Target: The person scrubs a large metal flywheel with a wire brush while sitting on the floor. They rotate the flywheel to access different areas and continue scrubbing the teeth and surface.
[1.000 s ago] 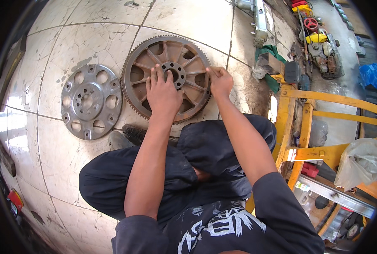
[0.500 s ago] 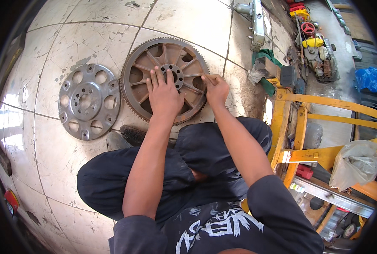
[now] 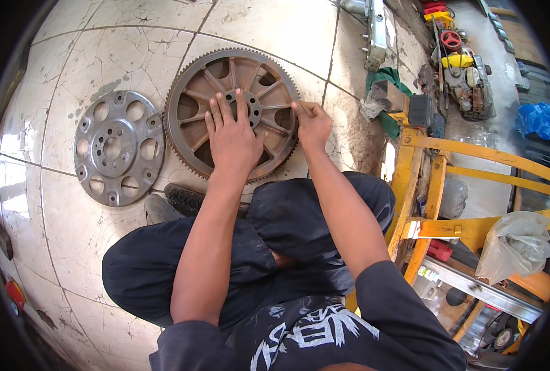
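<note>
A brown ring-gear flywheel (image 3: 182, 117) with spokes and a toothed rim lies flat on the tiled floor in front of me. My left hand (image 3: 234, 142) rests on its spokes, fingers spread, with the fingertips beside the hub holes. At the right side of the rim my right hand (image 3: 313, 125) is closed, its thumb and index finger pinched together against the metal. Whatever those fingers hold, if anything, is hidden. Left of the flywheel, close to its teeth, lies a thinner grey metal disc (image 3: 113, 175) with large round holes and a ring of small bolt holes.
My crossed legs (image 3: 163, 266) and a dark shoe (image 3: 185, 199) are just below the wheels. On the right stands a yellow frame (image 3: 439, 185) with a clear plastic bag (image 3: 515, 244). Behind it are machine parts (image 3: 469, 86) and a blue bag (image 3: 542, 120).
The floor and both wheels have shifted slightly left in view. My left fingertips have slid a little farther up beside the hub; my right hand stays at the rim.
</note>
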`<move>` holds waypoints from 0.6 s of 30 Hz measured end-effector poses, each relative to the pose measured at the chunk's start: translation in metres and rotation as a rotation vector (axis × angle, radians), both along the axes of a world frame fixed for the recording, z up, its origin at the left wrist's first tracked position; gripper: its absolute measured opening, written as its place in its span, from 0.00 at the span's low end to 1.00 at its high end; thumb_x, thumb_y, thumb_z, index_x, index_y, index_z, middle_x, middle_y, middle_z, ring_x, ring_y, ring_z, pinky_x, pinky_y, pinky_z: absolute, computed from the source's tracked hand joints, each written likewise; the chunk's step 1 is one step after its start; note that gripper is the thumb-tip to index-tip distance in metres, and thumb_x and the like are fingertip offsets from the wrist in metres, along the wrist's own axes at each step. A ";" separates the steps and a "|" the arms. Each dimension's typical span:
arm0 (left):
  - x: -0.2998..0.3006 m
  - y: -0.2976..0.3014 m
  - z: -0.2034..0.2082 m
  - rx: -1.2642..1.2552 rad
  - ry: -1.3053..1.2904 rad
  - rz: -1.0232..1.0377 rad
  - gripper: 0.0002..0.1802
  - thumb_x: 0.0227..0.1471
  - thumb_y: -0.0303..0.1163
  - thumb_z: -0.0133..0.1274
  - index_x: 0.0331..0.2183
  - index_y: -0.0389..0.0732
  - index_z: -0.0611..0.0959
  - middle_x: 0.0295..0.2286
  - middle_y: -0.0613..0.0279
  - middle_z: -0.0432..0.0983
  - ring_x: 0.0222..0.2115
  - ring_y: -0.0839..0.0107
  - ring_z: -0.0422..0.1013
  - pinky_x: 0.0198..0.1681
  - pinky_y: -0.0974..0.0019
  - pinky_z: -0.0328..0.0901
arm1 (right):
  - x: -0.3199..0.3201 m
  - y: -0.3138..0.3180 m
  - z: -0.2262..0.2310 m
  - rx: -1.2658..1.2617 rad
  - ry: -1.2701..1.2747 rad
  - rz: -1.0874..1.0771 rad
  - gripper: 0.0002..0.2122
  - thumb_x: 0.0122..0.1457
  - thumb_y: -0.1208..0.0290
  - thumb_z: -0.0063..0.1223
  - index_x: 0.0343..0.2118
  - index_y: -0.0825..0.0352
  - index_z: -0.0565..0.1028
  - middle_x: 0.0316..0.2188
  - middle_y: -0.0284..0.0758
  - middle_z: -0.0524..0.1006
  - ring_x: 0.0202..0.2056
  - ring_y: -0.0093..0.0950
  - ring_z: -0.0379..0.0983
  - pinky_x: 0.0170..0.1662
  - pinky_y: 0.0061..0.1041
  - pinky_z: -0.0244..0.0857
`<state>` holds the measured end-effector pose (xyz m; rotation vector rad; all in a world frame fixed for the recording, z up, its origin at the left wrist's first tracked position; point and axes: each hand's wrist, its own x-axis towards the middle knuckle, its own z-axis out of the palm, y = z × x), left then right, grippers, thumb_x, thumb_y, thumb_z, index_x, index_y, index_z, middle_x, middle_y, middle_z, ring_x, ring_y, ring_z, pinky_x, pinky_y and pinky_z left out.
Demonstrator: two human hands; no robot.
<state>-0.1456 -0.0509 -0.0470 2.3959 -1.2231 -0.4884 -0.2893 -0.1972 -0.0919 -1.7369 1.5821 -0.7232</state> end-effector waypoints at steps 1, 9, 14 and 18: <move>0.001 0.003 -0.003 0.008 -0.013 -0.007 0.59 0.55 0.52 0.66 0.74 0.41 0.51 0.69 0.30 0.50 0.72 0.39 0.46 0.74 0.43 0.46 | 0.010 -0.003 0.007 -0.019 0.060 -0.001 0.11 0.58 0.64 0.73 0.38 0.66 0.86 0.35 0.33 0.88 0.36 0.21 0.83 0.43 0.25 0.73; 0.003 0.002 -0.003 0.019 -0.007 -0.036 0.58 0.56 0.55 0.64 0.74 0.40 0.52 0.70 0.29 0.49 0.72 0.39 0.46 0.74 0.44 0.45 | 0.046 -0.033 0.034 0.010 0.127 0.007 0.12 0.56 0.60 0.73 0.36 0.63 0.87 0.33 0.33 0.88 0.35 0.27 0.84 0.44 0.29 0.73; 0.000 0.002 -0.002 0.033 -0.018 -0.033 0.58 0.56 0.56 0.63 0.74 0.40 0.52 0.70 0.29 0.48 0.72 0.38 0.46 0.74 0.44 0.45 | 0.003 -0.037 0.007 0.056 0.048 0.086 0.13 0.57 0.59 0.73 0.35 0.64 0.87 0.33 0.33 0.88 0.36 0.26 0.84 0.44 0.28 0.73; 0.001 -0.002 0.006 0.058 0.006 -0.039 0.58 0.56 0.56 0.63 0.74 0.40 0.53 0.70 0.29 0.48 0.72 0.38 0.46 0.74 0.43 0.45 | 0.021 -0.043 0.000 0.037 -0.036 0.032 0.12 0.60 0.65 0.72 0.38 0.70 0.86 0.34 0.34 0.88 0.35 0.19 0.81 0.42 0.20 0.71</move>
